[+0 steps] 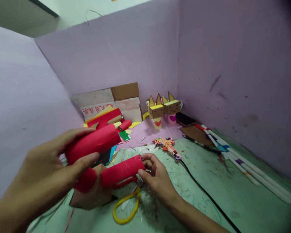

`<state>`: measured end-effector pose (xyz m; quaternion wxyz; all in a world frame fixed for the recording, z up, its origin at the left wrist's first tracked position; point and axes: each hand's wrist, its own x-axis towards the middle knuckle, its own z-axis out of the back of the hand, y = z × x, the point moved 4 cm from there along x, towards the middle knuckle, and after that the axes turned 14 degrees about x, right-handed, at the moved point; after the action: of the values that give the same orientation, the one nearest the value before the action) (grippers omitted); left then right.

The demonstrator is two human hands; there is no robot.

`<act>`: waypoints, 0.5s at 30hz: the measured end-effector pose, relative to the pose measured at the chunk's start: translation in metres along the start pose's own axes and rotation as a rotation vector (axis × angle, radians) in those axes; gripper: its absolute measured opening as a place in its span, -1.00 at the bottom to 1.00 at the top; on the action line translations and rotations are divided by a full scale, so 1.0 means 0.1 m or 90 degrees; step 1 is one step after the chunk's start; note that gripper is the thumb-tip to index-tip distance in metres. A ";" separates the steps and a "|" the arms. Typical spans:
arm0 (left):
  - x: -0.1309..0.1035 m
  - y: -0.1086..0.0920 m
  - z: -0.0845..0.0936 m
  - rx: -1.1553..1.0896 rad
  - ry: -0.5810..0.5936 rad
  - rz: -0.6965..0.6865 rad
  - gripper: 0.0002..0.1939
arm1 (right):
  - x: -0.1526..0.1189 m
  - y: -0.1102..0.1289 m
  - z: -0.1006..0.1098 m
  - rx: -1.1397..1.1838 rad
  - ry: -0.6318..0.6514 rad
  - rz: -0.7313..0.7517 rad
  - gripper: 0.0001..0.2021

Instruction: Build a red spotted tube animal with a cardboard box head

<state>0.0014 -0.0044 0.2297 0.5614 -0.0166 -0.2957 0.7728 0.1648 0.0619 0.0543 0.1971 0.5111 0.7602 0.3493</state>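
My left hand (60, 158) is closed around a red paper tube (94, 144), raised above the table. Below its thumb shows another red rounded piece (86, 180); whether the hand holds it I cannot tell. Thumb and fingers of my right hand (154, 173) grip the right end of a second red paper tube (122, 170). Between the hands stands a small brown cardboard box (93, 195), partly hidden behind the red pieces. Red-handled scissors (140, 182) lie just under the second tube, and a yellow fuzzy loop (115, 213) crosses their blades.
Two cardboard animal figures (157, 111) with pointed ears stand at the back. A patterned glue gun (168, 147) trails a black cord (203, 187). Along the right wall lie long white sticks (247, 165). Red paper sheets and scraps (106, 118) lie before a cardboard piece (126, 100).
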 end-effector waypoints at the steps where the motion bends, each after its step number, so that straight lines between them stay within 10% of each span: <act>1: 0.04 -0.05 -0.01 0.065 -0.019 -0.013 -0.50 | 0.01 0.01 0.01 0.028 -0.005 -0.023 -0.70; 9: 0.15 -0.21 -0.27 0.165 0.066 -0.137 -0.50 | 0.04 -0.08 0.15 0.143 -0.013 -0.162 -0.68; 15: 0.23 0.02 -0.42 0.243 0.182 -0.040 -0.44 | -0.02 -0.01 0.10 0.175 0.027 -0.258 -0.76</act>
<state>0.0058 0.0339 0.2016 0.6144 -0.0103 -0.0618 0.7865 0.1711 0.0632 0.0471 0.1756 0.3627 0.8915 0.2069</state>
